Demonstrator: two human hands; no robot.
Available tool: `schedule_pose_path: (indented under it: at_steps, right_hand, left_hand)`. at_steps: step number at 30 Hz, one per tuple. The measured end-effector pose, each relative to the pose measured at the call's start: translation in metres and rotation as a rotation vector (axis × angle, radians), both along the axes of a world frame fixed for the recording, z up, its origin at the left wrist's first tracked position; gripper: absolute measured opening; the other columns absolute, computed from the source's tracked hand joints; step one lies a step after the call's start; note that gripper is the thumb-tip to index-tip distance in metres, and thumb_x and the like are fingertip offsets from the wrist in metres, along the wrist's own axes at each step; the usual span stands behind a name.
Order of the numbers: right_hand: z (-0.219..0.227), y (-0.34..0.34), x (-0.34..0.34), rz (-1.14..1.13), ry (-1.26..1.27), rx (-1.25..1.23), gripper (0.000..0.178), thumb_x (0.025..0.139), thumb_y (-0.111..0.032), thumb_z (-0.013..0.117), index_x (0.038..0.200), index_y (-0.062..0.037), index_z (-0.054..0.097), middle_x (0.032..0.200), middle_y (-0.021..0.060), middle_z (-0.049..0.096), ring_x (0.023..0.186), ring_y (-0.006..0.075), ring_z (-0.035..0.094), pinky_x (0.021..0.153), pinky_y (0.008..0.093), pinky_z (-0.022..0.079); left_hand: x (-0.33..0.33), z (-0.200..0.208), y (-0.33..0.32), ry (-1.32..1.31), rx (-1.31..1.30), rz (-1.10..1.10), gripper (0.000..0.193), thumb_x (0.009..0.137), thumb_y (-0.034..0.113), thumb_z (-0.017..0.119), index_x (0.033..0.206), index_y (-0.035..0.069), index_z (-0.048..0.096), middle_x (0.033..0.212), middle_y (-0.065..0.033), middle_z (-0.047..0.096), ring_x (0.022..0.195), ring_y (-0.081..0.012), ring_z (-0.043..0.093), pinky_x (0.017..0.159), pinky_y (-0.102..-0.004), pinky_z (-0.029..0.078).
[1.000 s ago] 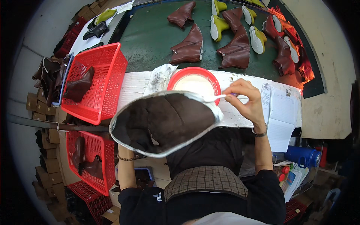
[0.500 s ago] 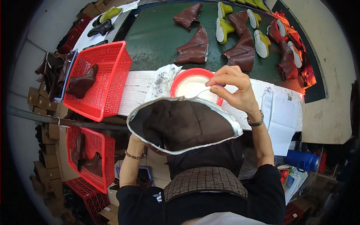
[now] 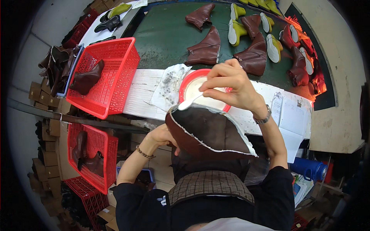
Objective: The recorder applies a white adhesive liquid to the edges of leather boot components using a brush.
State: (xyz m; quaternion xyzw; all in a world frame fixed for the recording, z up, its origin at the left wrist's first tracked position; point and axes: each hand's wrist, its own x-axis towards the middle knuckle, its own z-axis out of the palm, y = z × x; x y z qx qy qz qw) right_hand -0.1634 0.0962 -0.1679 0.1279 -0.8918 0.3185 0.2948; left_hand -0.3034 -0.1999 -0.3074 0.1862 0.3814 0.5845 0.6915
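A brown boot upper [image 3: 184, 135] hangs over my lap, its wide opening turned up and its rim edged in white. At its left side my left hand [image 3: 163, 135] grips it, the fingertips partly hidden behind the leather. My right hand [image 3: 230, 85] pinches a thin brush [image 3: 187, 103] whose white, coated head touches the rim's upper left corner. Just beyond, partly covered by my right hand, stands a red bowl [image 3: 183, 85] of creamy white liquid. A stained white cloth [image 3: 169, 87] lies left of the bowl.
Brown boots [image 3: 206, 48] and yellow-green boots [image 3: 236, 32] lie on the green table [image 3: 158, 36]. Red baskets [image 3: 125, 77] holding boots stand at the left. An open notebook [image 3: 291, 115] lies right of my wrist, and a blue bottle [image 3: 308, 168] stands below it.
The boot upper has tilted and moved right, showing more of its outer leather. My left hand has come into fuller view. The brush has moved left and down along the rim.
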Motion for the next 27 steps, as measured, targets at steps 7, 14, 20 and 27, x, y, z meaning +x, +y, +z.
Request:
schedule_pose_path:
  at_steps: [7, 14, 20, 27]
  right_hand:
    - [-0.017, 0.007, 0.003, -0.014, 0.067, -0.16, 0.019, 0.074, -0.01, 0.086, 0.092, -0.0133, 0.08, 0.091, -0.0021, 0.068, 0.088, 0.0136, 0.061, 0.087, 0.0311, 0.039]
    - [-0.068, 0.011, 0.044, -0.185, 0.005, -0.392, 0.017, 0.078, -0.004, 0.083, 0.095, -0.0073, 0.08, 0.093, 0.0033, 0.071, 0.087, 0.0155, 0.064, 0.083, 0.0315, 0.046]
    - [-0.105, 0.023, 0.079, -0.289, -0.105, -0.584, 0.014, 0.087, 0.0, 0.077, 0.101, -0.0006, 0.077, 0.093, 0.0046, 0.069, 0.089, 0.0124, 0.063, 0.078, 0.0245, 0.05]
    - [-0.186, 0.061, 0.091, -0.632, -0.146, -1.03, 0.02, 0.103, -0.011, 0.06, 0.117, 0.002, 0.067, 0.08, -0.0028, 0.057, 0.067, 0.0046, 0.054, 0.059, 0.0209, 0.044]
  left_hand:
    - [-0.008, -0.009, -0.009, 0.034, 0.24, 0.29, 0.056, 0.091, 0.005, 0.068, 0.144, -0.001, 0.051, 0.136, -0.0171, 0.062, 0.117, -0.0316, 0.063, 0.096, -0.0467, 0.052]
    - [-0.032, 0.015, -0.037, 0.039, 0.25, 0.635, 0.058, 0.09, 0.01, 0.07, 0.145, 0.003, 0.052, 0.133, -0.0116, 0.065, 0.12, -0.0286, 0.064, 0.101, -0.0445, 0.052]
    - [-0.031, 0.046, -0.024, 0.025, 0.168, 0.855, 0.061, 0.085, 0.007, 0.072, 0.143, 0.005, 0.055, 0.123, -0.0098, 0.071, 0.11, -0.028, 0.069, 0.092, -0.0423, 0.055]
    - [-0.11, 0.041, 0.039, 0.716, 0.117, 0.731, 0.078, 0.067, -0.02, 0.058, 0.141, -0.001, 0.045, 0.113, -0.0177, 0.067, 0.084, -0.0243, 0.072, 0.066, -0.0303, 0.058]
